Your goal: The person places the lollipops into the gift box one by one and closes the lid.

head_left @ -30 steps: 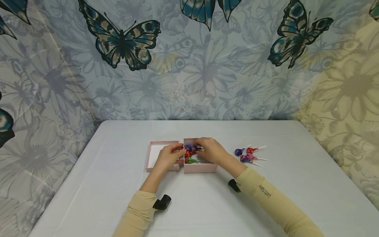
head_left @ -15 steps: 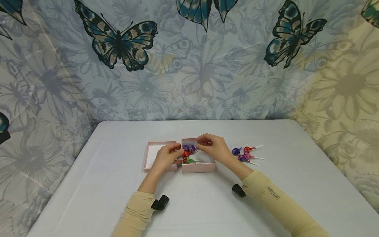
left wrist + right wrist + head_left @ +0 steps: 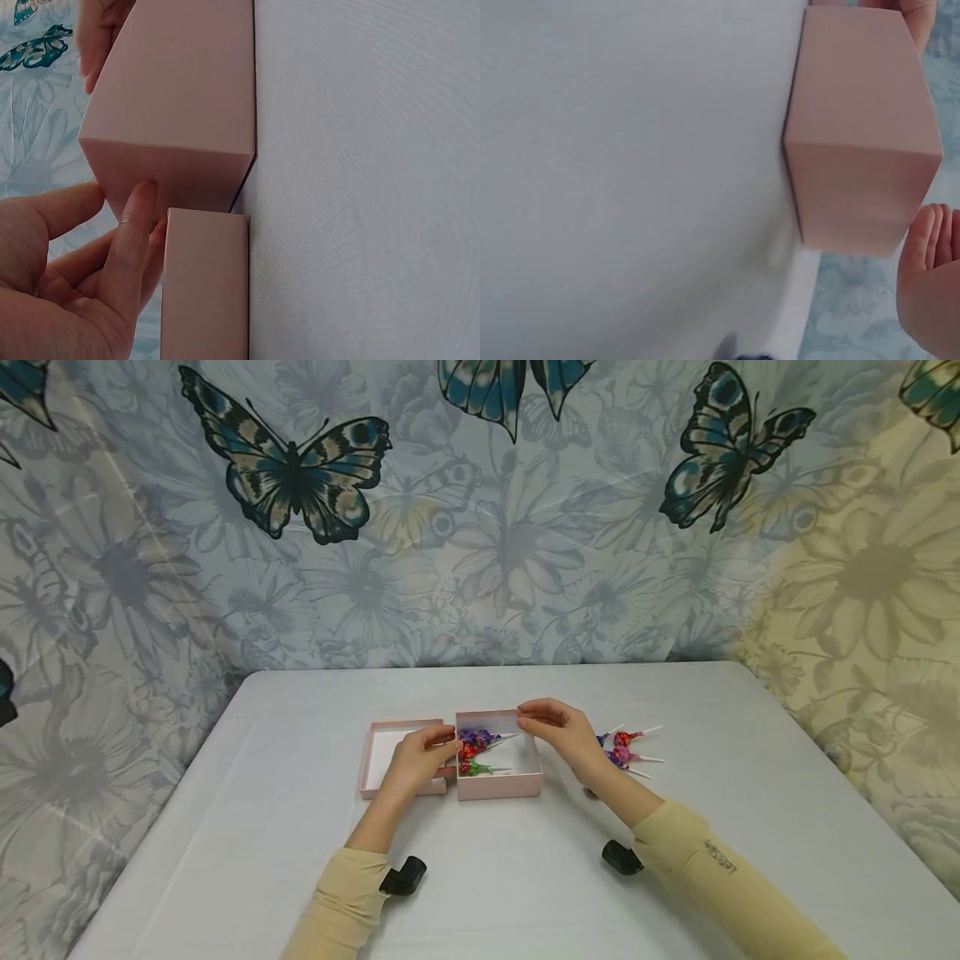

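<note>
A pink box (image 3: 498,787) stands on the table, its top uncovered. Inside lie several lollipops (image 3: 474,743) in purple, red and green wrappers, heads toward the left wall, white sticks pointing right. My left hand (image 3: 417,758) is at the box's left side; in the left wrist view its fingertips touch the outer wall near the top edge. My right hand (image 3: 566,735) is at the box's right rim with nothing seen in it. Its fingers (image 3: 922,232) are extended near the upper corner; whether they touch it I cannot tell.
A shallow pink lid (image 3: 365,766), inner side up, lies just left of the box, partly behind my left hand. Several more lollipops (image 3: 624,750) lie on the white table (image 3: 495,877) to the right, partly covered by my right hand. A butterfly-patterned cloth (image 3: 480,568) hangs behind.
My right hand has come out from inside the box and shifted right to its right rim. The left hand stays at the left wall. The head view has turned slightly right.
</note>
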The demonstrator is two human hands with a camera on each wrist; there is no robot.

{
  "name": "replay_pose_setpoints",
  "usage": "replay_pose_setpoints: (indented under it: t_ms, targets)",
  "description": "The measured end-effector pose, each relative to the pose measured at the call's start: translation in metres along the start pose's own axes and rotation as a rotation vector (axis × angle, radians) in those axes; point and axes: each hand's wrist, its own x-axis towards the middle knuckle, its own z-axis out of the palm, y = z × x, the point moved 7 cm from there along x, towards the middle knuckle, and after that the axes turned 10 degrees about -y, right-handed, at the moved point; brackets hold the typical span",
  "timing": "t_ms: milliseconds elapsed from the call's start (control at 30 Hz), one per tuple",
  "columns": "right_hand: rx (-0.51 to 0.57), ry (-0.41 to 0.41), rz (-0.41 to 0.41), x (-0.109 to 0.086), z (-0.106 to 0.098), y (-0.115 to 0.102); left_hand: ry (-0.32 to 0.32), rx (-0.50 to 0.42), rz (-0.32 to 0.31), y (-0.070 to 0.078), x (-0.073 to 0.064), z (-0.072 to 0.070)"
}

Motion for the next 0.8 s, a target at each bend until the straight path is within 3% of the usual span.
replay_pose_setpoints:
  t_ms: [300,600,800]
  targets:
    - [-0.042,0.046,0.067,-0.023,-0.034,0.017,0.007,0.009,-0.001,0.001,-0.002,0.0]
    - [-0.164,0.152,0.109,-0.053,-0.084,0.023,0.004,0.007,-0.006,0.0,-0.002,0.0]
    - [-0.266,0.179,0.124,-0.072,-0.113,0.03,0.001,0.005,-0.01,0.0,-0.001,0.001]
